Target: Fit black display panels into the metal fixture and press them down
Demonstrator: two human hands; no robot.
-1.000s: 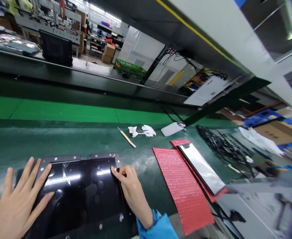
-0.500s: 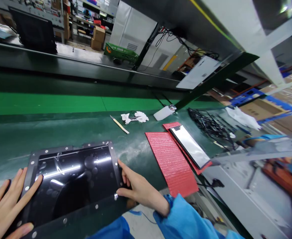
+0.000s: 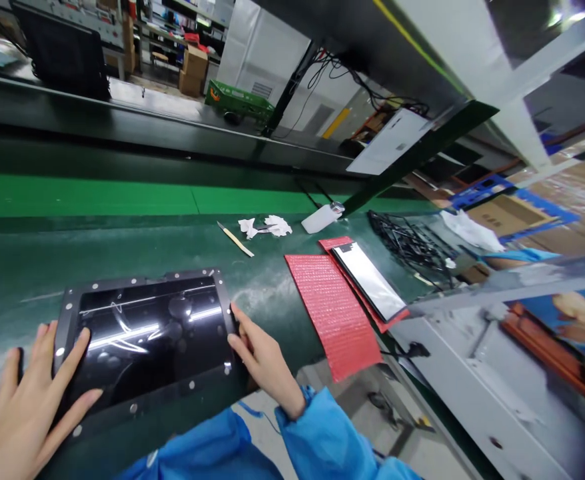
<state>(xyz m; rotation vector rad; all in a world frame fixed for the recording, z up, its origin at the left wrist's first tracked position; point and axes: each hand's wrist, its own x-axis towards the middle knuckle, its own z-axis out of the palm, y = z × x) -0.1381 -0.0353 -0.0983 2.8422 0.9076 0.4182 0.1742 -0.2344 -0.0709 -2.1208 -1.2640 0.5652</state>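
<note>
A black display panel [image 3: 147, 340] in a dark frame dotted with pale round spots lies near the front of the green bench. Its glossy screen reflects the lights. At the panel's left edge my left hand [image 3: 37, 400] rests with fingers spread, the index fingertip and thumb over the frame and the screen's margin. My right hand [image 3: 262, 360] grips the right edge, index finger and thumb close together at the side, the other fingers curled and partly hidden. Beyond the panel lie a thin light-handled knife [image 3: 236, 240] and crumpled white tissue [image 3: 277, 225].
Right of the panel are a red bubble-wrap sheet [image 3: 332, 307] and a white-backed flat panel [image 3: 370, 280] on red wrap. A white bottle [image 3: 321, 219] lies near the post. Black cables or strips [image 3: 407, 240] are heaped farther right. Another person's hand [image 3: 582, 313] shows at far right.
My view has shifted slightly, so the bench things sit higher. My left thumb has moved up over the panel's lower left part. My right thumb has slid up the edge towards the index finger.
</note>
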